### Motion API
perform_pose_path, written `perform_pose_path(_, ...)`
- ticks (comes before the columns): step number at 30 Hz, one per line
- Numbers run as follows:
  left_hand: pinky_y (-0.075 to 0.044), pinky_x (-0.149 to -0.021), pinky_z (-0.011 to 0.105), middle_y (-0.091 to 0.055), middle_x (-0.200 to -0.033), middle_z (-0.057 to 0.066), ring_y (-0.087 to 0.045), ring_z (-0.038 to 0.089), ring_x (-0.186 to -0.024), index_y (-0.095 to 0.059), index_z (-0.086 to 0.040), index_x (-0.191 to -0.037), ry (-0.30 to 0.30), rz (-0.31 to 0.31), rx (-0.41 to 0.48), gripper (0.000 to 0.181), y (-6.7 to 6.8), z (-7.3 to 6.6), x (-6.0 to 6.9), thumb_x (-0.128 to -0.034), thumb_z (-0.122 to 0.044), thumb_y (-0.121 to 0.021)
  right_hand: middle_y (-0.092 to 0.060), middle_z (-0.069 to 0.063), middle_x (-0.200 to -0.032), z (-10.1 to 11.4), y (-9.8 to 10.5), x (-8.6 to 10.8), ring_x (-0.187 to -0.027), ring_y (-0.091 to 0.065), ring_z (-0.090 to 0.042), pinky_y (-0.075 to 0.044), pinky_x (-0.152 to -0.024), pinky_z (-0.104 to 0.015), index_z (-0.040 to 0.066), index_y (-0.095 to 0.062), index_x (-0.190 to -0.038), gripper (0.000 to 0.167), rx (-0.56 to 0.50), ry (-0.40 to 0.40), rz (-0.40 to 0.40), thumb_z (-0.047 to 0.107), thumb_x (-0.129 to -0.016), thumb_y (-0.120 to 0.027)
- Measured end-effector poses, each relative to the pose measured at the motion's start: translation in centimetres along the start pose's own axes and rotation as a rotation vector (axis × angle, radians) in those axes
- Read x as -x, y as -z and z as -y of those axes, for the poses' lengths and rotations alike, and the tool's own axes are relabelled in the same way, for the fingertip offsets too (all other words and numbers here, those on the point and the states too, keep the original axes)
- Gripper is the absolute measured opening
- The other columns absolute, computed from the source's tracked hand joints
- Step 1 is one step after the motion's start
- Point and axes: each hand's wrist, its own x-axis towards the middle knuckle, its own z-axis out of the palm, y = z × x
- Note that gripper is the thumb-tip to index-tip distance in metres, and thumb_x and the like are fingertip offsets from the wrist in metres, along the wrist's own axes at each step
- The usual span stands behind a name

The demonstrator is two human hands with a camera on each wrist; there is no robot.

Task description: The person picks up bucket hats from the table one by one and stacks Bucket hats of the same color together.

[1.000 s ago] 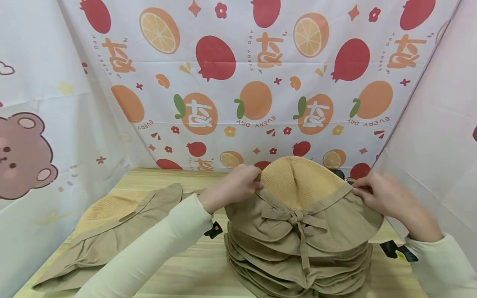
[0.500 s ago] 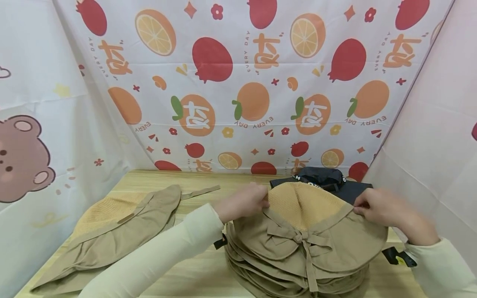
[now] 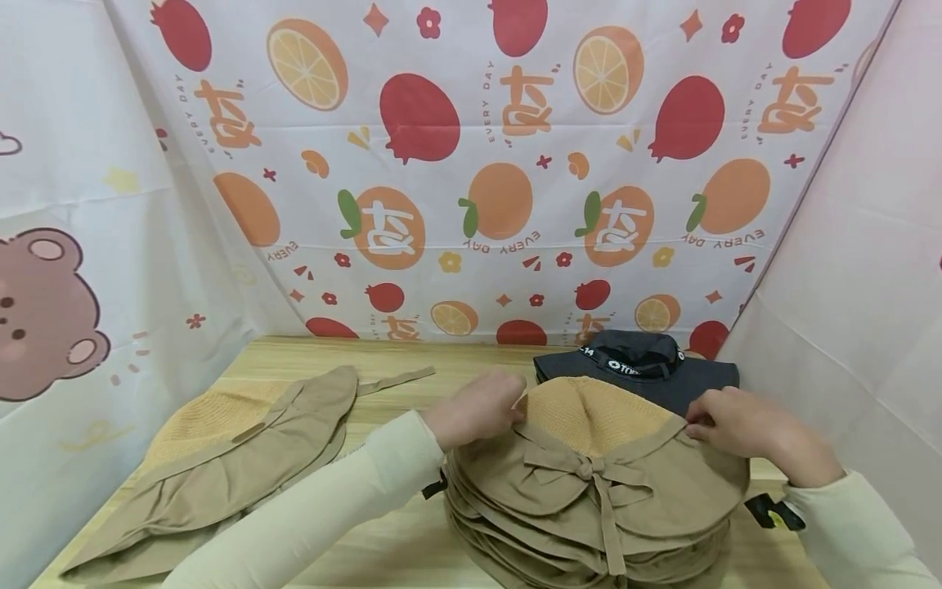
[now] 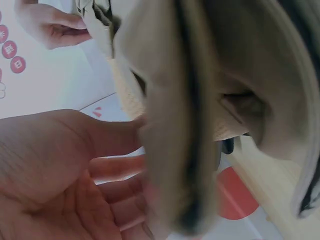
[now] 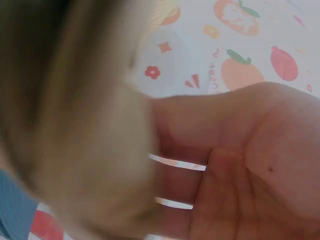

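Note:
A beige sun hat with a straw-coloured woven crown (image 3: 570, 409) and a fabric bow at its front lies on top of a stack of beige hats (image 3: 508, 532). My left hand (image 3: 482, 406) pinches its band on the left side, and my right hand (image 3: 743, 424) pinches it on the right. The left wrist view has my left hand (image 4: 75, 170) with thumb and fingers on the blurred brim cloth (image 4: 175, 125). Seen from the right wrist, my right hand (image 5: 235, 165) holds similar cloth (image 5: 100, 145), which hides the fingertips.
Another beige sun hat (image 3: 243, 458) lies on its side at the table's left, a tie strap stretching from it. Behind the stack are dark hats (image 3: 706, 378) with white lettering. Printed cloth walls (image 3: 500, 278) enclose the wooden table (image 3: 397, 352) at back and sides.
Both hands have lowered the sun hat onto the stack, bringing the dark hats behind into view. In the last half second the hat has settled slightly lower, and the right hand has shifted left.

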Motion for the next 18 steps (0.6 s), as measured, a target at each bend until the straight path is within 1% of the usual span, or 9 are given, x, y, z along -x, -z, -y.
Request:
perform_pose_path(2,-0.041,-0.055,0.025,-0.066,-0.077,0.005,-0.048,0.012,-0.062,-0.069,-0.005,-0.091,0.001,-0.007,-0.056,0.01,0.1,-0.2,0.2,-0.0887,-0.007,-0.078,-0.075,0.002,-0.093,0.2,0.1,0.0,-0.079,-0.065,-0.01,-0.054,-0.069,-0.033,0.01,-0.077,-0.103,0.011,-0.003,0.015,0.014,0.016,-0.095,-0.072)
perform_pose_path(4,-0.044,-0.056,0.027,-0.068,-0.079,0.005,-0.051,0.014,-0.064,-0.07,-0.006,-0.092,-0.002,-0.01,-0.114,0.01,0.4,-0.5,0.5,-0.0863,-0.006,-0.079,-0.076,-0.004,-0.103,0.6,0.4,0.1,-0.091,-0.07,-0.019,-0.057,-0.077,-0.041,0.006,-0.074,-0.113,0.022,-0.009,0.026,0.03,0.019,-0.095,-0.072)
perform_pose_path(6,-0.047,-0.058,0.03,-0.07,-0.082,0.005,-0.056,0.015,-0.068,-0.071,-0.009,-0.093,-0.006,-0.004,-0.172,0.011,0.8,-1.0,0.8,-0.0845,-0.006,-0.078,-0.075,-0.009,-0.114,1.2,0.5,0.0,-0.104,-0.07,-0.028,-0.058,-0.084,-0.048,0.005,-0.071,-0.122,0.031,-0.023,0.021,0.063,0.022,-0.096,-0.072)
perform_pose_path(8,-0.051,-0.063,0.031,-0.071,-0.088,0.004,-0.062,0.017,-0.075,-0.072,-0.01,-0.097,-0.009,0.017,-0.208,0.012,1.2,-1.7,0.9,-0.0866,-0.01,-0.077,-0.072,-0.012,-0.124,1.8,0.6,0.0,-0.115,-0.068,-0.036,-0.056,-0.09,-0.054,0.006,-0.067,-0.13,0.039,-0.03,0.029,0.094,0.026,-0.096,-0.072)
perform_pose_path(9,-0.053,-0.066,0.032,-0.071,-0.092,0.004,-0.064,0.018,-0.079,-0.072,-0.012,-0.101,-0.011,0.03,-0.219,0.013,1.3,-2.1,1.0,-0.0887,-0.012,-0.076,-0.071,-0.012,-0.126,2.1,0.6,0.0,-0.117,-0.066,-0.036,-0.056,-0.091,-0.054,0.006,-0.065,-0.133,0.044,-0.036,0.035,0.108,0.028,-0.096,-0.072)
perform_pose_path(11,-0.055,-0.076,0.034,-0.07,-0.103,0.005,-0.066,0.02,-0.091,-0.071,-0.014,-0.112,-0.013,0.063,-0.223,0.02,1.4,-3.0,0.9,-0.093,-0.02,-0.075,-0.069,-0.011,-0.128,2.7,0.4,-0.1,-0.117,-0.066,-0.034,-0.055,-0.091,-0.053,0.006,-0.06,-0.14,0.053,-0.052,0.051,0.129,0.032,-0.096,-0.073)
perform_pose_path(14,-0.055,-0.095,0.037,-0.065,-0.132,0.006,-0.064,0.023,-0.118,-0.062,-0.019,-0.139,-0.013,0.122,-0.189,0.044,1.1,-4.2,0.5,-0.0974,-0.03,-0.072,-0.061,-0.023,-0.14,3.6,0.0,-0.3,-0.126,-0.06,-0.042,-0.052,-0.098,-0.057,0.003,-0.052,-0.148,0.068,-0.061,0.099,0.143,0.036,-0.093,-0.075)
perform_pose_path(16,-0.053,-0.102,0.04,-0.057,-0.145,0.006,-0.057,0.027,-0.13,-0.051,-0.025,-0.152,-0.02,0.159,-0.178,0.058,0.6,-4.8,0.3,-0.0985,-0.039,-0.07,-0.049,-0.032,-0.15,4.0,-0.3,-0.6,-0.134,-0.053,-0.049,-0.047,-0.104,-0.062,0.003,-0.045,-0.153,0.076,-0.08,0.105,0.169,0.034,-0.091,-0.077)
perform_pose_path(18,-0.052,-0.105,0.039,-0.052,-0.149,0.004,-0.051,0.029,-0.137,-0.043,-0.032,-0.157,-0.036,0.192,-0.189,0.065,-0.1,-5.2,0.1,-0.0987,-0.046,-0.067,-0.034,-0.036,-0.159,4.5,-0.6,-0.9,-0.144,-0.04,-0.054,-0.04,-0.11,-0.066,0.003,-0.04,-0.156,0.082,-0.1,0.096,0.214,0.03,-0.09,-0.08)
